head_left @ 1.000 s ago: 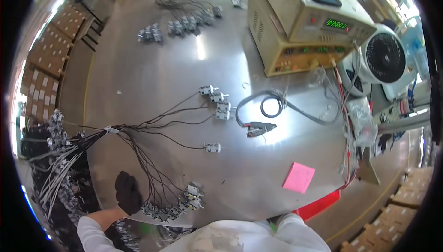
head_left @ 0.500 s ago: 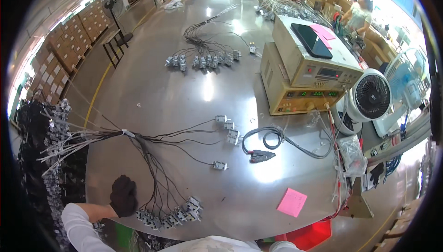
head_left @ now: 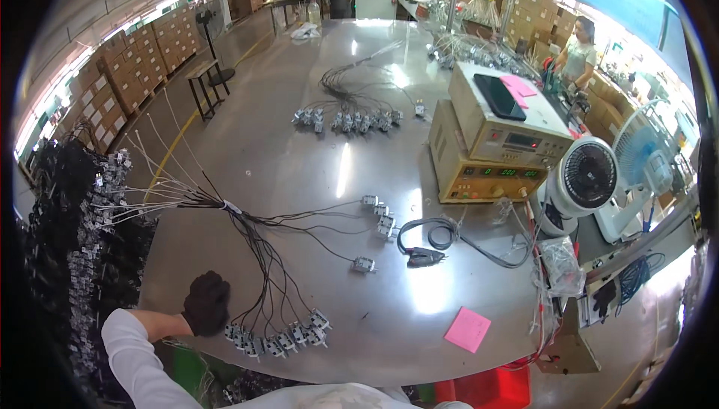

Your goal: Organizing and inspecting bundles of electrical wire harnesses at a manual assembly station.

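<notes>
Four boxy grey connectors [head_left: 385, 227] on thin black cables [head_left: 257, 238] lie apart at two o'clock from the curled, black-gloved left hand [head_left: 206, 304], its grip impossible to tell, with the clustered connector row [head_left: 278, 344] unseparated at four.

Offers a shiny metal worktop [head_left: 277, 169]. Carries 1 wire bundle [head_left: 258, 238] reaching past the left edge, with connectors [head_left: 275, 345] near the front edge and toward the middle. Bears 1 clip lead [head_left: 424, 258] and 2 stacked instruments [head_left: 490, 182] toward the right edge, 1 pink note [head_left: 468, 329] toward the front right corner, 1 similar bundle [head_left: 343, 94] toward the far edge.
</notes>
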The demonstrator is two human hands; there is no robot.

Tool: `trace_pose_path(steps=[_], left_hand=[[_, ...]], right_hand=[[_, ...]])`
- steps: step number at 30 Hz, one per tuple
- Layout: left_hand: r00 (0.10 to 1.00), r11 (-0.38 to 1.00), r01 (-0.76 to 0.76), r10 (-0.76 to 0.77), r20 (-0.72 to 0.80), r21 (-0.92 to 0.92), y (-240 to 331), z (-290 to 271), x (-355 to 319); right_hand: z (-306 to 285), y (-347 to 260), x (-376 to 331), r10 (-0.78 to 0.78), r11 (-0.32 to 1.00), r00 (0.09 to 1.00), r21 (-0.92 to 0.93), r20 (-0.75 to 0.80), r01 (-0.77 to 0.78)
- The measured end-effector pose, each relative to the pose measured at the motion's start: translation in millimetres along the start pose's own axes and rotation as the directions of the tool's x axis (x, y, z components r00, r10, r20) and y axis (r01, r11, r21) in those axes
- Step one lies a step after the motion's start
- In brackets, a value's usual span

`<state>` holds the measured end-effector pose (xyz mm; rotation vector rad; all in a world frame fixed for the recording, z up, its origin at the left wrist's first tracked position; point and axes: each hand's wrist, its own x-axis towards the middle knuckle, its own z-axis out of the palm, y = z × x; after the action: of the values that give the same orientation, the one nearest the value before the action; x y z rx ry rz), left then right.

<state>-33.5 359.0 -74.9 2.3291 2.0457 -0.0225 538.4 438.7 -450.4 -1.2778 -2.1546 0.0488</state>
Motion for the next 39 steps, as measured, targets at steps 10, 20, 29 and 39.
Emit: trace_pose_path(steps=[10, 20, 29, 39], left_hand=[[0.993, 1.000, -0.013, 0.011, 0.119, 0.019, 28, -32, 1], [0.996, 0.997, -0.036, 0.030, -0.082, -0.069, -12, 30, -20], [0.943, 0.983, -0.174, 0.147, -0.300, -0.065, 21, -4, -25], [0.909, 0.961, -0.268, 0.229, -0.347, -0.069, -31, 38, -28]], right_hand=[[-90, 9, -105, 0.106, 0.959, 0.989, -0.254, -0.100, -0.128], [-89, -62, -237, 0.206, 0.903, 0.965, -0.349, -0.159, -0.250], [-56, -76, -294, 0.134, 0.892, 0.982, -0.415, -0.136, -0.179], [-118, -41, -115, 0.303, 0.952, 0.565, -0.227, 0.768, -0.204]])
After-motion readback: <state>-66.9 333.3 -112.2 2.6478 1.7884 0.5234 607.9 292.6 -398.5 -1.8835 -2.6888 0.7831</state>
